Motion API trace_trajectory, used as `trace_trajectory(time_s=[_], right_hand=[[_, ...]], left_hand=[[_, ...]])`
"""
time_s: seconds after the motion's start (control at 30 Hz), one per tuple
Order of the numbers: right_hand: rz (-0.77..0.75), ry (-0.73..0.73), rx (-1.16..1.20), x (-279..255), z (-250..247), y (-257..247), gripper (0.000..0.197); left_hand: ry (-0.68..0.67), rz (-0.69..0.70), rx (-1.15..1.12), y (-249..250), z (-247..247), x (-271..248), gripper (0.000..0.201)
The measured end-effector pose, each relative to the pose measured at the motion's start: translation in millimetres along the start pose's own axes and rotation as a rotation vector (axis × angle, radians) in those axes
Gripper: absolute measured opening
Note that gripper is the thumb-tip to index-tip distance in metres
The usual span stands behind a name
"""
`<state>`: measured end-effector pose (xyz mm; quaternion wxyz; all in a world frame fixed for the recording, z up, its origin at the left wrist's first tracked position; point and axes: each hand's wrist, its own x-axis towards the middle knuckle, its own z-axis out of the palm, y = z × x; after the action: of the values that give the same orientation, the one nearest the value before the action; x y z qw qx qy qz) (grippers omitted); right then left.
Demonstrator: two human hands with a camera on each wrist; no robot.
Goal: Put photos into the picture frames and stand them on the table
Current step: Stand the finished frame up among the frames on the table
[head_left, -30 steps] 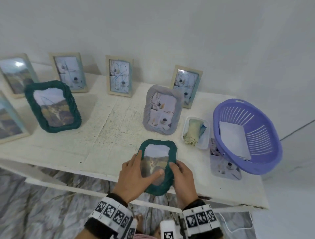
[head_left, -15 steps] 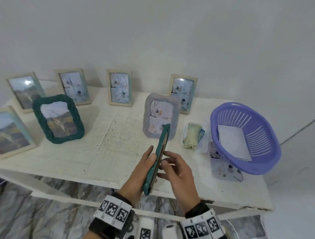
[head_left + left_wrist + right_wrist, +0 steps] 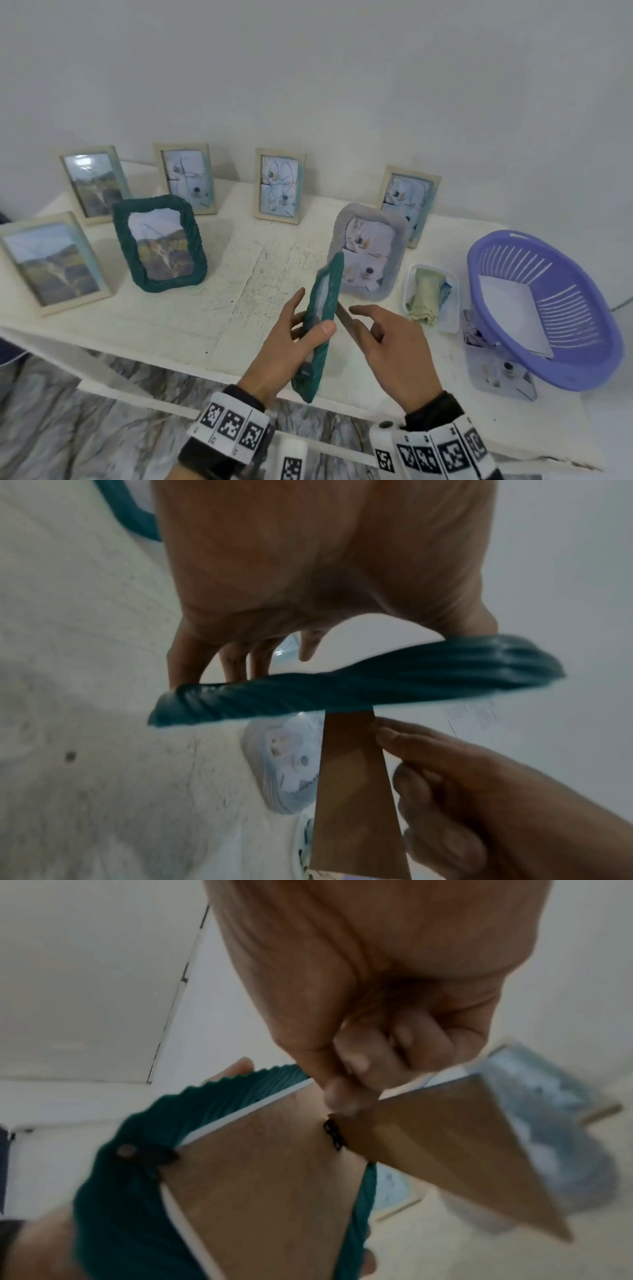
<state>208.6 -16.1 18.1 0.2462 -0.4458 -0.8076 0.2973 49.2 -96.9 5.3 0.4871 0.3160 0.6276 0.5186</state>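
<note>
My left hand (image 3: pixel 308 325) grips a small green ruffled picture frame (image 3: pixel 323 308) edge-on, lifted above the front of the white table (image 3: pixel 171 318). Its thumb lies on the front and its fingers on the far side. The photo in it shows only as a pale sliver. My right hand (image 3: pixel 373 325) pinches the brown stand leg (image 3: pixel 445 1150) near its hinge. The leg is swung out from the brown backing board (image 3: pixel 260 1191). In the left wrist view the frame's edge (image 3: pixel 342 693) crosses the picture with the stand (image 3: pixel 352 791) sticking out below it.
Several filled frames stand along the back, plus a green one (image 3: pixel 159 240) at left and a grey one (image 3: pixel 371 253) just behind my hands. A clear tray with a cloth (image 3: pixel 431 294), a purple basket (image 3: pixel 548 370) holding white paper and a loose photo (image 3: pixel 496 373) are at right.
The green frame lay face up under both hands; it has been lifted and turned edge-on. My right hand moved behind it and the stand leg has come away from the back.
</note>
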Motion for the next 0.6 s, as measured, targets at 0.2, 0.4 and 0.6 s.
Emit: trace_trajectory(time_s=[0.2, 0.4, 0.6], right_hand=[[0.404, -0.233, 0.808, 33.3, 30.8, -61.0, 0.048], [0.463, -0.181, 1.1, 98.2, 75.8, -78.3, 0.056], [0.484, -0.143, 1.142, 161.2, 103.8, -80.5, 0.061]], left_hand=[[0.069, 0.258, 0.197, 10.6, -51.9, 16.2, 0.09], [0.135, 0.305, 0.13, 8.5, -121.4, 54.0, 0.084], [0.089, 0.365, 0.126, 20.0, -153.8, 100.3, 0.081]])
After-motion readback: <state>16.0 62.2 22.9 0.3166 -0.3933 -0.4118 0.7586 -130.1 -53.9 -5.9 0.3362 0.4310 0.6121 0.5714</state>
